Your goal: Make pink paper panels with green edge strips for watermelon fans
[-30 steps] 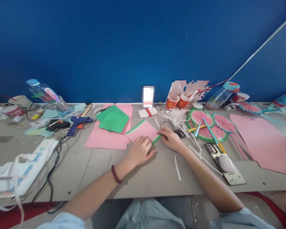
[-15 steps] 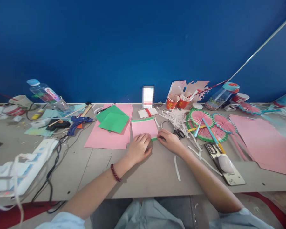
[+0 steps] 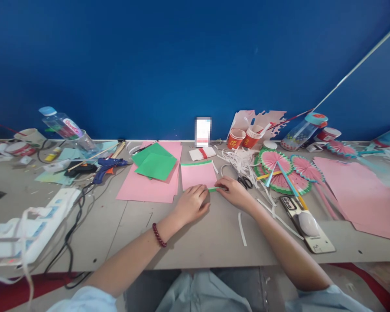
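Observation:
A small pink paper sheet with green borders [image 3: 198, 175] lies flat on the grey table [image 3: 195, 234]. My left hand [image 3: 192, 203], wearing a red bead bracelet, has its fingers curled over the sheet's near edge. My right hand [image 3: 234, 191] pinches the sheet's near right corner at the green strip. Black scissors [image 3: 245, 181] lie just right of my right hand.
Green sheets [image 3: 154, 162] rest on large pink paper [image 3: 143, 186] to the left. A blue glue gun [image 3: 108, 164], cables and a power strip [image 3: 35, 225] lie far left. Paper fans [image 3: 281, 169], red cups [image 3: 245, 138], white paper strips [image 3: 242, 229], a phone [image 3: 303, 219] and pink paper [image 3: 364, 195] lie right.
The small pink sheet was turned from lying diagonally to lying square to the table edge. Both hands moved to its near edge and now hold it there.

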Tool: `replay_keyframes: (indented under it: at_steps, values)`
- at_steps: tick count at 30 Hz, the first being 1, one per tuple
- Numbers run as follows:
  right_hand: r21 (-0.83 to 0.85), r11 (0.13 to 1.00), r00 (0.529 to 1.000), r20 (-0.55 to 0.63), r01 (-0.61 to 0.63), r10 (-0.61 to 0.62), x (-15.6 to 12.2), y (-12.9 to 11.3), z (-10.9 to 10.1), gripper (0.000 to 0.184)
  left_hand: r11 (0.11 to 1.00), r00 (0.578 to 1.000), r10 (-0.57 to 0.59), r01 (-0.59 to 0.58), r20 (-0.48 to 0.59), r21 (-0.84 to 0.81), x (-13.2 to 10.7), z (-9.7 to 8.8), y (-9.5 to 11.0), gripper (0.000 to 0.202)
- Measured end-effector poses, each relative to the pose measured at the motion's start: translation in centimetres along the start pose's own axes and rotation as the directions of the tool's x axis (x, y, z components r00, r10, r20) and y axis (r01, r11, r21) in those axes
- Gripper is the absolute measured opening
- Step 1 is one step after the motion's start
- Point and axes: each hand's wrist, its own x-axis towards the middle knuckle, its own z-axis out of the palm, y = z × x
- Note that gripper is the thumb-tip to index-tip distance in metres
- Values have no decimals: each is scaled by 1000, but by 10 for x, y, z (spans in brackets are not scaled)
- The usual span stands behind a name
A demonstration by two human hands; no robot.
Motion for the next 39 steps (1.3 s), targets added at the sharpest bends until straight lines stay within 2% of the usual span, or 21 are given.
replay_keyframes:
  at_steps: [4, 10, 15, 17, 20, 23, 26, 32, 39]
  values:
    - [-20, 1000, 1000, 4, -5, 5, -1, -3, -1, 17, 1000, 1000, 9, -9, 12, 5, 0, 0, 0, 41]
    - [11, 1000, 1000, -26, 16, -16, -1, 1, -1, 40, 999, 997, 8, -11, 82, 33, 1, -4, 2, 43]
    - [28, 1000, 999, -36, 8, -7, 0, 6, -2, 42, 997, 993, -13, 4, 120, 71, 4, -2, 2, 47]
    - [-26, 999, 1000, 6, 21, -21, -2, 3, -5, 43, 997, 991, -24, 14, 128, 73, 4, -1, 1, 49]
    - [-213, 976, 997, 78, 36, -20, -7, -7, -7, 44, 998, 990, -32, 23, 135, 64, 4, -1, 2, 50]
    - [-410, 909, 991, 135, 78, -24, -13, -18, -6, 42, 998, 990, -31, 24, 136, 50, 3, -3, 4, 51]
    - [-528, 839, 984, 173, 131, -44, -17, -26, -2, 41, 998, 991, -33, 27, 129, 48, 2, -3, 4, 50]
    - [-653, 748, 984, 177, 121, -5, -26, -32, 4, 42, 998, 991, -50, 46, 127, 41, 2, -1, 5, 51]
    - [-656, 755, 994, 97, 21, 57, -28, -30, 9, 37, 998, 988, -60, 55, 143, 39, 2, -1, 5, 50]
